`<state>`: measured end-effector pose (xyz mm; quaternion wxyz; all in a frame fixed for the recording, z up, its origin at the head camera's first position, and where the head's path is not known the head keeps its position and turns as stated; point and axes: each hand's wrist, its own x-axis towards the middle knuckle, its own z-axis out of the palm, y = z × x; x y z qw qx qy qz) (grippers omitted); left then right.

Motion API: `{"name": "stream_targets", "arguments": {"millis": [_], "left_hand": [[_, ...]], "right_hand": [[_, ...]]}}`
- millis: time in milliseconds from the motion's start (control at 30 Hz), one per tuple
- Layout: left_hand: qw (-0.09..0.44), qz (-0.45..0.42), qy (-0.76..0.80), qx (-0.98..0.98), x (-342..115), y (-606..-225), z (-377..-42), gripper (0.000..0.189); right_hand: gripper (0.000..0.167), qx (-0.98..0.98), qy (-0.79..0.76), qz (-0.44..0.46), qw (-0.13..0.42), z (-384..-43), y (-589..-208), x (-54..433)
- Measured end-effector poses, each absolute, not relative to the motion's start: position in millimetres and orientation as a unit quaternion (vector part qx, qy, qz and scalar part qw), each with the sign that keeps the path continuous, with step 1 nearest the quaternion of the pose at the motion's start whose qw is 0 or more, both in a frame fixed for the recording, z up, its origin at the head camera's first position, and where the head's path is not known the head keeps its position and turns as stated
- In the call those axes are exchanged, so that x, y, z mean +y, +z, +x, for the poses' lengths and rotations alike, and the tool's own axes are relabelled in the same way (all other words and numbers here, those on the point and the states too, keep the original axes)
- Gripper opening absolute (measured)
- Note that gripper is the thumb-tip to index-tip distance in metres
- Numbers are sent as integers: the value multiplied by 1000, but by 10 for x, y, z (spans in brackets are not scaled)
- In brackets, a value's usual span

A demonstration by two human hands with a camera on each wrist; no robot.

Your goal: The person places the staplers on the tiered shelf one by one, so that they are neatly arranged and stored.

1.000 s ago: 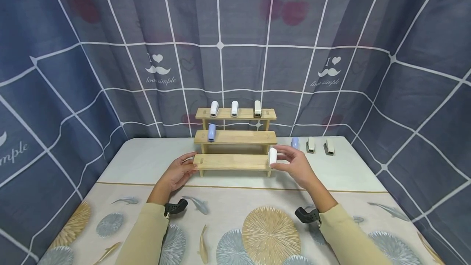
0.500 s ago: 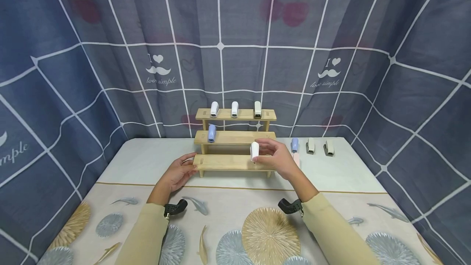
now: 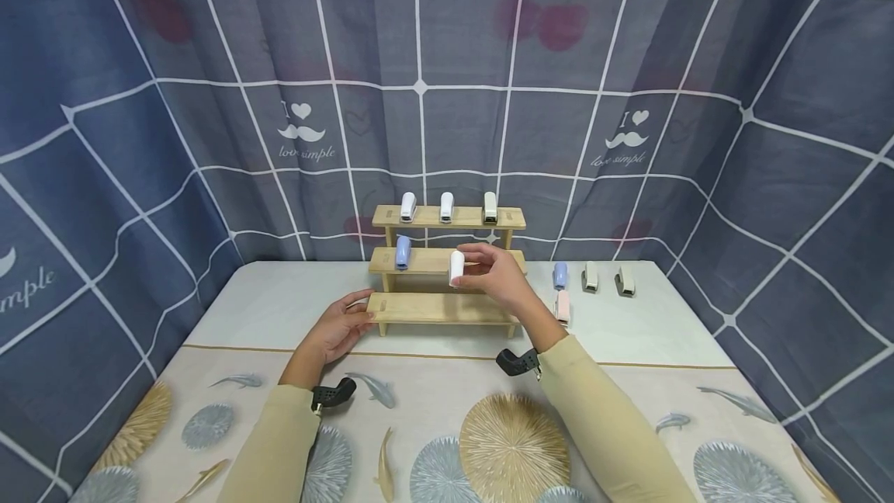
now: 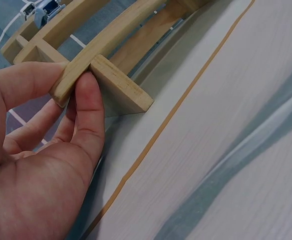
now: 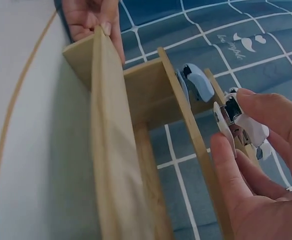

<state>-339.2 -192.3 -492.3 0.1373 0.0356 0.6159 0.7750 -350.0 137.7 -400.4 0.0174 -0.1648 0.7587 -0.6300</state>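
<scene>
My right hand pinches a small white stapler by its sides in front of the middle tier of a three-step wooden display stand. In the right wrist view this stapler shows its metal nose, between thumb and fingers. My left hand grips the left end of the lowest tier; the left wrist view has thumb and fingertip pinching the board. A blue stapler sits at the left of the middle tier. Two white staplers and a cream stapler line the top tier.
Right of the stand, a blue stapler, a pink stapler and two cream staplers rest on the white tabletop. A patterned cloth covers the front. Blue checked curtain encloses the back and sides.
My right hand has carried the white stapler leftward and up, from the right end of the lowest tier to the middle tier. The pink stapler has come into sight. My left hand stays put.
</scene>
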Motion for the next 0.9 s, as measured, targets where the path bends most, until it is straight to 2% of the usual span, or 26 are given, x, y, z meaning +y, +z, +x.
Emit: {"name": "stream_targets", "arguments": {"millis": [367, 733, 900], "left_hand": [[137, 26, 772, 619, -1913, -4916, -3399, 71], [136, 25, 772, 620, -1917, -4909, -3395, 70], [136, 27, 772, 620, -1912, -4910, -3395, 70]], "right_hand": [[60, 782, -603, -154, 15, -3778, -3927, 1286], [57, 834, -531, -150, -9, -3890, -3902, 1215], [58, 848, -510, -146, 0, -3927, -3907, 1212]]}}
